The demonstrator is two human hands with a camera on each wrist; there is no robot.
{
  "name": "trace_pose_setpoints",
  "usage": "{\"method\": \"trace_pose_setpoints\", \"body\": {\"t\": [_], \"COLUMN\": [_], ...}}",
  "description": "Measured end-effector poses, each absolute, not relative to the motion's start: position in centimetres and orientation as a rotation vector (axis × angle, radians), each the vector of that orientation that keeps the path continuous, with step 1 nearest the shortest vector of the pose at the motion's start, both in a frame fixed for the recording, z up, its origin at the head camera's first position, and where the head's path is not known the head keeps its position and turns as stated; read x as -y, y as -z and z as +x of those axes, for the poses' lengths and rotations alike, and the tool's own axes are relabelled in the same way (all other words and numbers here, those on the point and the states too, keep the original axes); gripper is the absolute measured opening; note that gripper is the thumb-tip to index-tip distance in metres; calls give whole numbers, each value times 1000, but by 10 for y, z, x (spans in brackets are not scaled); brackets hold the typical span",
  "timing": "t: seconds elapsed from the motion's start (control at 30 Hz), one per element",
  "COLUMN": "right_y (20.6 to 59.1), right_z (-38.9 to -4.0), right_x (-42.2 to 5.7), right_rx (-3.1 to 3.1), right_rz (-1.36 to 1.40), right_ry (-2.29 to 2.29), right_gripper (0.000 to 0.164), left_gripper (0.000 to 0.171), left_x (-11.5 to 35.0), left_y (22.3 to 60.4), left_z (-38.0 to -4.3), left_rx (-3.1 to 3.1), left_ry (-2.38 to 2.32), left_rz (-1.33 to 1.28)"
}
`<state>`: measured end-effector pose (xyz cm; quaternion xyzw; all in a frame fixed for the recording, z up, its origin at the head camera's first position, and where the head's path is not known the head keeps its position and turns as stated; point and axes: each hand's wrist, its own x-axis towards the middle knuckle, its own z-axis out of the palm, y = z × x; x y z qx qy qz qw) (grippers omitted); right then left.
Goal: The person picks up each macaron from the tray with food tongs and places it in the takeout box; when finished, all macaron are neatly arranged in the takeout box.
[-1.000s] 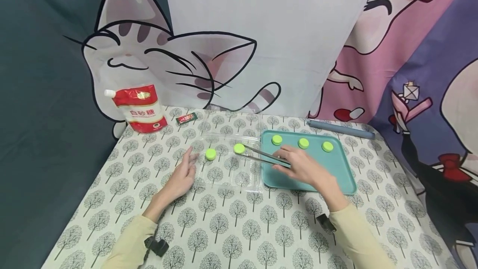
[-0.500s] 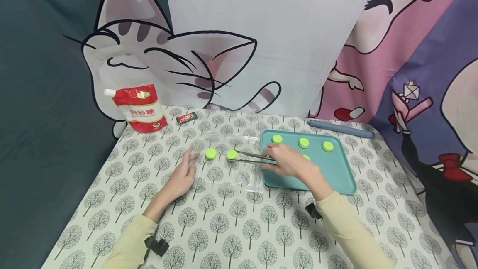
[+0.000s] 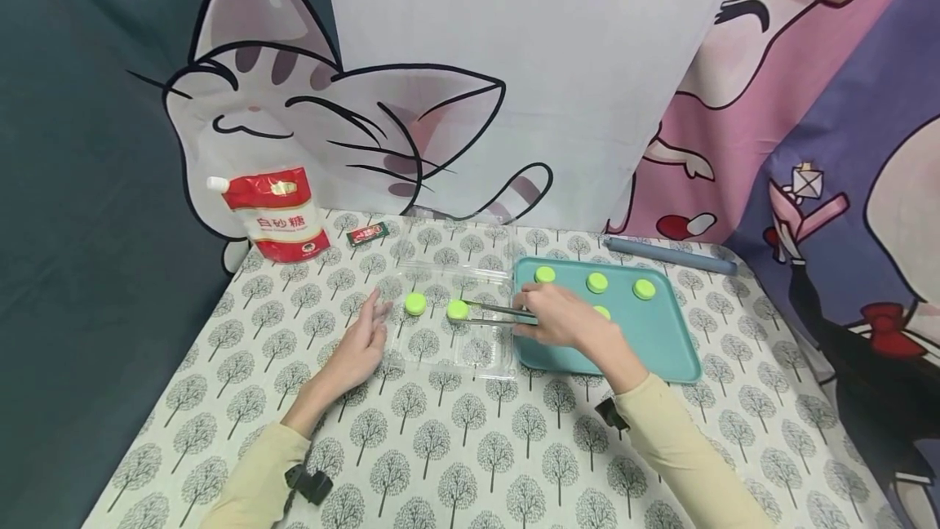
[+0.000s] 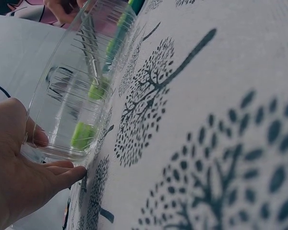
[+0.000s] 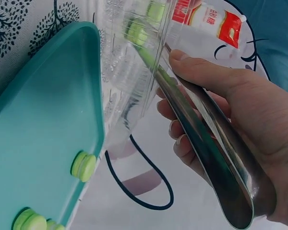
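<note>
Evidently, the step in hand is setting a second green disc into the box with the tongs. The table (image 3: 448,464), under a tree-print cloth, carries everything here. On its right side lies the teal tray (image 3: 654,341), with four green discs in view, one of them partly hidden by the right forearm. Directly left of the tray, the clear plastic box (image 3: 470,353) stands with its lid folded back. The left hand (image 3: 360,341) rests at the box's left end, fingers loosely extended, seemingly steadying it. The right hand (image 3: 556,315) is curled around the metal tongs (image 5: 201,153), thumb on one arm and fingers around the other. Between the tong tips sits one green disc (image 3: 458,310), low over the box's floor; whether it bears its weight there cannot be told. Just left of it, apart, lies another green disc (image 3: 414,304). The next move probably calls for easing the grip so the tips part evenly, then lifting them straight clear; a sideways drag could knock the disc out of line.
</note>
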<state>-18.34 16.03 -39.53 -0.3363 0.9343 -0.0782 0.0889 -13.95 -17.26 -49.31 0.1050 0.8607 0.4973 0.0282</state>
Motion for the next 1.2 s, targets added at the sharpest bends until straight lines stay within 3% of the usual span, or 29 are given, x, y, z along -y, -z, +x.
{"method": "trace_pose_setpoints", "body": {"t": [0.5, 1.2], "right_y": [400, 417], "right_z": [-168, -133], "right_x": [-199, -298], "right_rx": [-2869, -3236], "right_rz": [-1005, -855], "right_ry": [507, 650], "right_gripper": [34, 34], "left_gripper": [65, 66], "left_x": [169, 172], "left_y": [495, 493], "left_z": [-139, -139], "left_rx": [-2650, -2656], "left_ry": [-1525, -1503], "left_rz": [311, 305]}}
